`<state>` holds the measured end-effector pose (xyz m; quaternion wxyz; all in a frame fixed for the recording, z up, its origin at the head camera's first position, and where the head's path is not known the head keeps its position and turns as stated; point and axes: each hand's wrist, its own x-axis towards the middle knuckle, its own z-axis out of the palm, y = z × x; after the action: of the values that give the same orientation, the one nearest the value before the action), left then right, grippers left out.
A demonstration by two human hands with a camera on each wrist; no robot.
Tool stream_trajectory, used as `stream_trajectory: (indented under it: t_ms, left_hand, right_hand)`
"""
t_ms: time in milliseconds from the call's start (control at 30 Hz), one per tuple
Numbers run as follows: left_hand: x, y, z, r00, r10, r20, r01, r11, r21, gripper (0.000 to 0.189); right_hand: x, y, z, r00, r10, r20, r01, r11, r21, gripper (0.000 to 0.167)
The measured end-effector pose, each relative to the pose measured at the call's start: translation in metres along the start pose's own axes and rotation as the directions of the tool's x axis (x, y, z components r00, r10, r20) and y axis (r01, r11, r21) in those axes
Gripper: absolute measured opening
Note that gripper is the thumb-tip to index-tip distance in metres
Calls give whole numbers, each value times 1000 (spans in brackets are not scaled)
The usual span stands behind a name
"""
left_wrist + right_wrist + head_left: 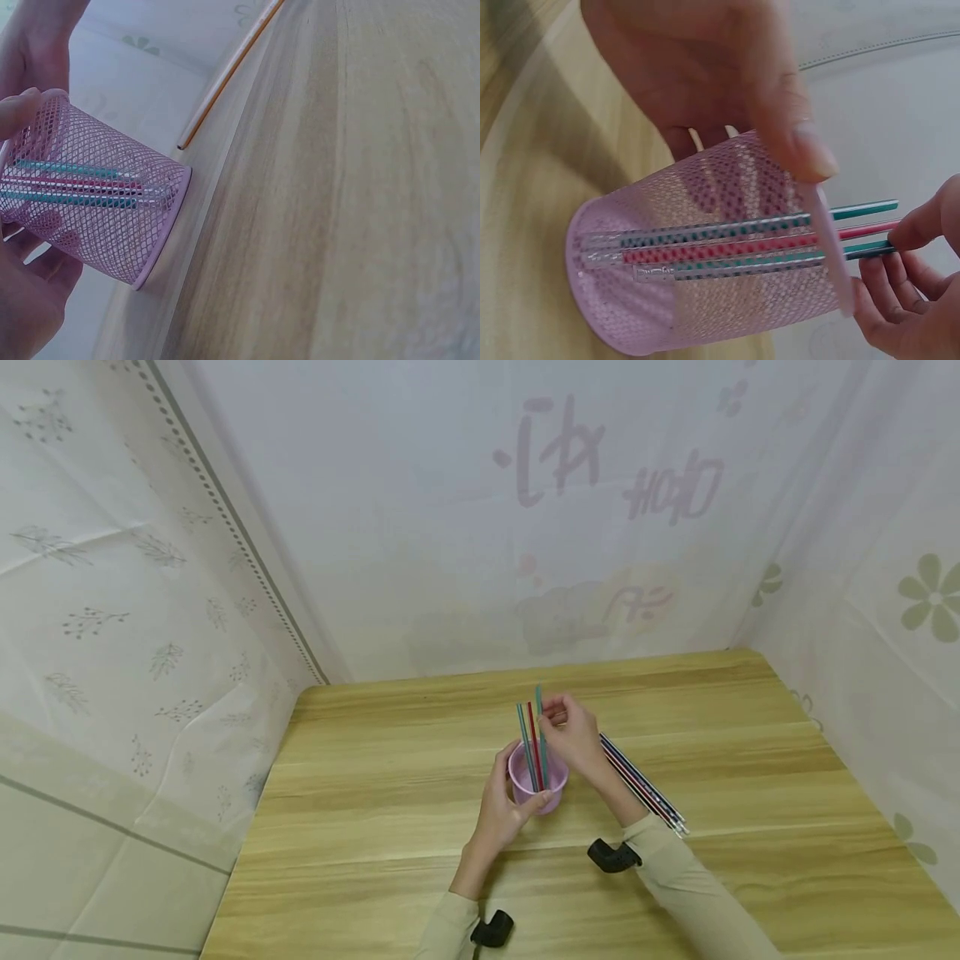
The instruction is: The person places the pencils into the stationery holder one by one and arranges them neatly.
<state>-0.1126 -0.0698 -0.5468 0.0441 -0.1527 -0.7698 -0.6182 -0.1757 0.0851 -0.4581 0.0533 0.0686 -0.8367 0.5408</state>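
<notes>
A pink mesh pen cup (558, 783) stands upright on the wooden table, and my left hand (497, 814) grips its side, thumb at the near rim. Several pencils rise from the cup: a teal pencil (522, 727), a red pencil (533, 722) and a yellow one (528, 708) partly behind them. My right hand (576, 735) pinches another teal pencil (538, 697) near its upper end, above the rim. In the right wrist view, the lower end of this teal pencil (757, 268) shows inside the cup, through the mesh.
Right of the cup, under my right forearm, lies a bundle of dark and red pencils (641, 783) with pale ends. One orange pencil (229, 79) shows on the table in the left wrist view. A patterned cloth wall (450, 610) rises behind the table's far edge.
</notes>
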Motion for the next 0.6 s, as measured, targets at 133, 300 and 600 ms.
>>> stream_trajectory:
  t_ms: [133, 300, 600]
  left_hand:
    - [0, 0, 0, 1000, 3, 2, -3, 1000, 1, 89]
    - [0, 1, 0, 1000, 5, 5, -5, 1000, -6, 88]
    - [-1, 1, 2, 1000, -1, -20, 1, 1000, -15, 89]
  right_hand:
    - [-3, 4, 1, 1000, 14, 15, -14, 1000, -18, 22]
    - [-7, 9, -1, 999, 13, 31, -12, 999, -31, 20]
    - [-12, 19, -21, 999, 43, -11, -44, 998, -50, 20]
